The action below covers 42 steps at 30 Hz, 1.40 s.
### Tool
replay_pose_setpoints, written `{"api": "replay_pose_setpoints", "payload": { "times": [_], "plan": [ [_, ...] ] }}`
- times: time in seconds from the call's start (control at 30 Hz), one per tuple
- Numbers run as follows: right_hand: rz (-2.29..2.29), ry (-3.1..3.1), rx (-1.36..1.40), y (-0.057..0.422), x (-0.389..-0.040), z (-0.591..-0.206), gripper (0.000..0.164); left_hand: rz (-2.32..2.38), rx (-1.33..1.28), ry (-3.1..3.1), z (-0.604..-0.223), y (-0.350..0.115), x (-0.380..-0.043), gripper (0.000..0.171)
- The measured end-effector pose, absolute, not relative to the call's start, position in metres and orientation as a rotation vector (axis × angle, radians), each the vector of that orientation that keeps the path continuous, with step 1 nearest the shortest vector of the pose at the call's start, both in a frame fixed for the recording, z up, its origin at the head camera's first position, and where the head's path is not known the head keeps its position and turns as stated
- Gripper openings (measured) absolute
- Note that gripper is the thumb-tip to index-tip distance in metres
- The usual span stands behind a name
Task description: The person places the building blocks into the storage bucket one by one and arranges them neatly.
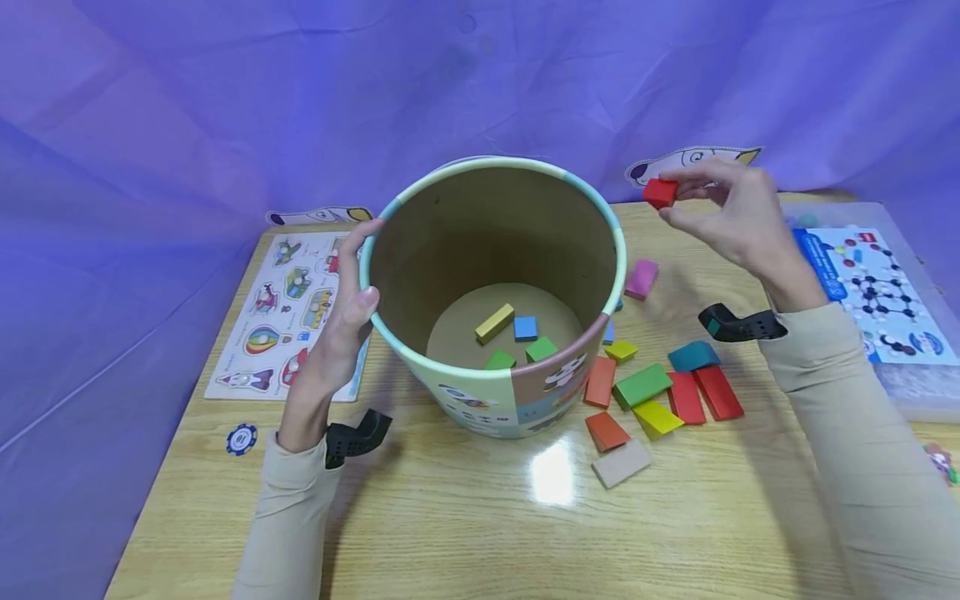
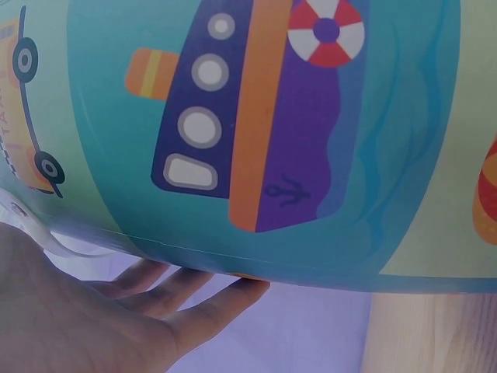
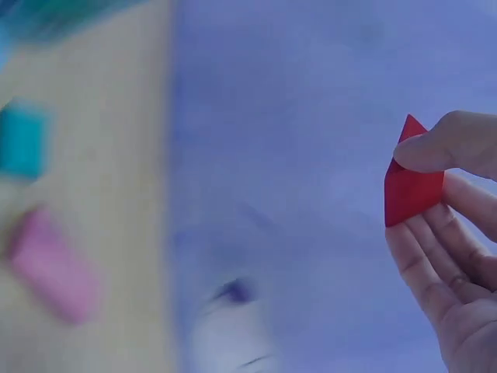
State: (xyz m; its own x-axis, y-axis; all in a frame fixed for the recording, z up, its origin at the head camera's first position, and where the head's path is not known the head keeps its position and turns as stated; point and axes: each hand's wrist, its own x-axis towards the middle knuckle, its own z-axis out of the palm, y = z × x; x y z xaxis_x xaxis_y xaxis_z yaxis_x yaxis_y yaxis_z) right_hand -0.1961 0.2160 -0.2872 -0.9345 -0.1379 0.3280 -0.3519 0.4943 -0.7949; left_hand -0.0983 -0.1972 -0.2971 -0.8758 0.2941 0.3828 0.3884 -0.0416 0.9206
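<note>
Upper right, my right fingers pinch a red triangular block — best lightly; my left fingers (straight) should steady the bucket.

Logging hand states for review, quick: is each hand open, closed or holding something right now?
Left hand: open, touching the bucket.
Right hand: holding a red block, pinched between thumb and fingers.

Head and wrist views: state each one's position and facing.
Head: on the head, facing forward and down at bucket and blocks; left hand, right hand and sleeves show.
Left wrist: on that wrist, facing the bucket's printed side; left hand shows.
Right wrist: on that wrist, facing the red block and curtain; right hand shows.
Shared by head and right wrist: red block, pink block.
</note>
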Motion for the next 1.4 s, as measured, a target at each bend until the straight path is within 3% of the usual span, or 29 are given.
{"api": "replay_pose_setpoints", "payload": {
  "times": [0.23,0.47,0.83,1.07,1.27,1.4],
  "plan": [
    [1.585,-2.099,0.889,0.177,-0.154,-0.223,0.042,-2.062,-0.736,-2.133,-0.298,-0.202,-0.096,0.08],
    [1.607,-2.044,1.243,0.137,-0.13,-0.204,0.047,-2.057,-0.754,-2.127,-0.3,-0.203,-0.096,0.077],
    [1.401,-2.143,1.262,0.126,-0.13,-0.208,0.047,-2.061,-0.752,-2.112,-0.301,-0.205,-0.097,0.078],
    [1.54,-2.078,1.257,0.132,-0.134,-0.209,0.045,-2.065,-0.744,-2.116,-0.3,-0.205,-0.097,0.079],
    [1.659,-2.042,1.163,0.154,-0.148,-0.22,0.042,-2.063,-0.743,-2.126,-0.3,-0.205,-0.097,0.079],
    [1.677,-2.161,0.972,0.175,-0.169,-0.248,0.039,-2.059,-0.748,-2.123,-0.301,-0.206,-0.097,0.078]
  ]
}}
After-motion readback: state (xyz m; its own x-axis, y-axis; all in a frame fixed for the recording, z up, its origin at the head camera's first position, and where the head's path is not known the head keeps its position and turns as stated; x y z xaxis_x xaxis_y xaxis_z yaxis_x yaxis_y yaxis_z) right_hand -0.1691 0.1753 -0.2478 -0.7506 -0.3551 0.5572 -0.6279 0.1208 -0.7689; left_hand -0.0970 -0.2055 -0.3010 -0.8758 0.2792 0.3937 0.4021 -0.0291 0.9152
